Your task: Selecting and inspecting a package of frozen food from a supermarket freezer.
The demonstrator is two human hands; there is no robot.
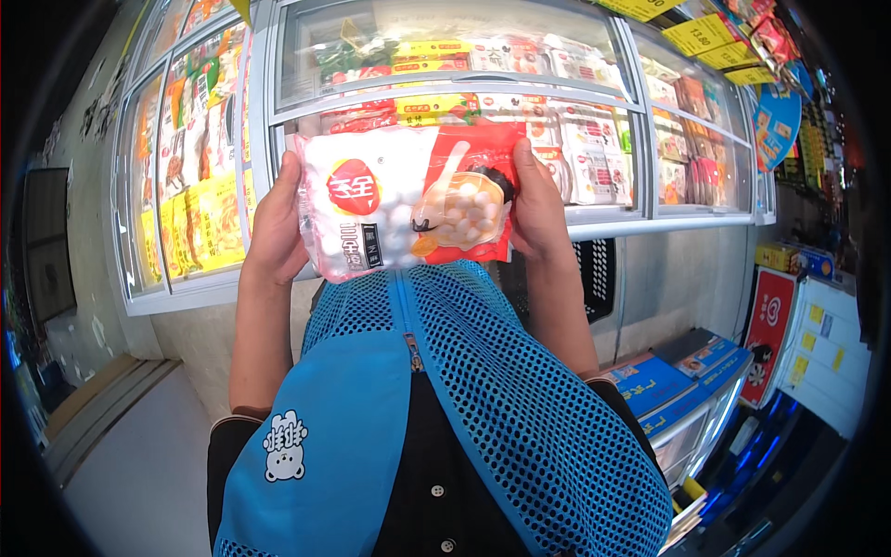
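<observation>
A flat plastic bag of frozen rice balls [400, 209], white on one side and red on the other, is held level in front of my chest. My left hand [278, 226] grips its left edge, thumb on the front. At the opposite edge, my right hand [541, 205] holds it the same way. The printed face, with writing and a picture of a bowl of white balls, is turned up towards me. Behind the bag is a chest freezer [438, 97] with framed glass lids, holding several packs of frozen food [592, 153]. My other fingers are hidden behind the bag.
Another freezer section on the left holds yellow bags [209, 230]. Yellow price tags [703, 35] hang at the upper right. On the right are a low display case with a blue top [654, 386] and a red-and-white cabinet [769, 327]. A black perforated crate [598, 278] sits below the freezer's edge.
</observation>
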